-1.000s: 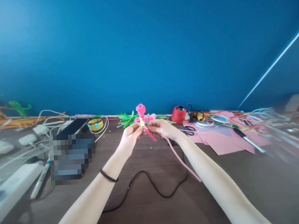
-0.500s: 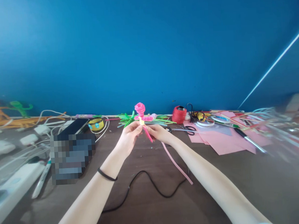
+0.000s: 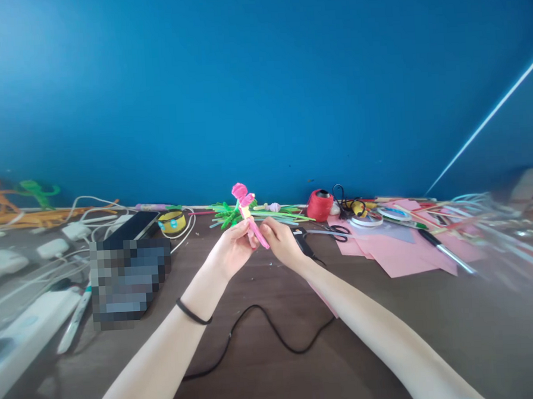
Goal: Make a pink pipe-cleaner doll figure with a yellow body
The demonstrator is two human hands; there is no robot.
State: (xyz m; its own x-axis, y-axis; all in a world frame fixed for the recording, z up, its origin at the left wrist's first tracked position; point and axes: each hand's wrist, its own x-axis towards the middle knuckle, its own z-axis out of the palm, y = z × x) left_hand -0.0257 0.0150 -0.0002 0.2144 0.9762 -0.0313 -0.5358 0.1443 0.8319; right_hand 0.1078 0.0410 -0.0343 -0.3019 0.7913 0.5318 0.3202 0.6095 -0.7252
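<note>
My left hand (image 3: 233, 241) pinches a small pink pipe-cleaner figure (image 3: 248, 210) with a rounded head, a yellow band round its middle and pink legs slanting down to the right. Beside the legs, my right hand (image 3: 283, 239) is closed, its thumb and fingertips pressed together. A loose pink pipe cleaner (image 3: 326, 302) runs from the right hand and is mostly hidden behind the right forearm. Green pipe cleaners (image 3: 227, 214) lie on the table just beyond both hands.
Left are a phone-like dark slab (image 3: 131, 229), a power strip (image 3: 30, 331), chargers and a marker (image 3: 74, 325). Right are red thread (image 3: 319, 205), scissors (image 3: 340, 234), pink paper (image 3: 398, 255) and a pen (image 3: 448, 251). A black cable (image 3: 273, 327) crosses the front; a blue wall stands behind.
The pink figure has turned and tilted left, its legs now pointing toward me. My right hand has rolled over, and the loose pink pipe cleaner has swung behind my forearm.
</note>
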